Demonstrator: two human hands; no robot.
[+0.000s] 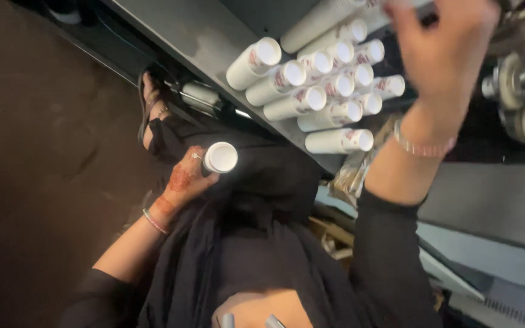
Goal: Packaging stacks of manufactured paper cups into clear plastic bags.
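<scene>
In the lower left of the head view, over the dark lap, a single white cylindrical bottle [220,157] sits in the left hand [185,179], its flat white end turned toward the camera. The fingers [197,157] are curled around the body of the bottle in a closed grasp; the hand carries reddish patterning on its back and a thin bangle at the wrist. This bottle is held well apart from the stock of like bottles. Those white bottles with red markings [317,85] stand close-packed, touching one another, on a grey worktop [195,36] that runs diagonally across the top of the view. The right hand [445,48] is raised above the upper right edge of this group, blurred, fingers loosely bent; whether it grips anything cannot be determined. A pink beaded bracelet [423,146] circles its wrist above a black sleeve [390,255]. Metal machine parts [521,91] are located at the far right. A crumpled clear wrapper [353,173] lies below the worktop edge.
</scene>
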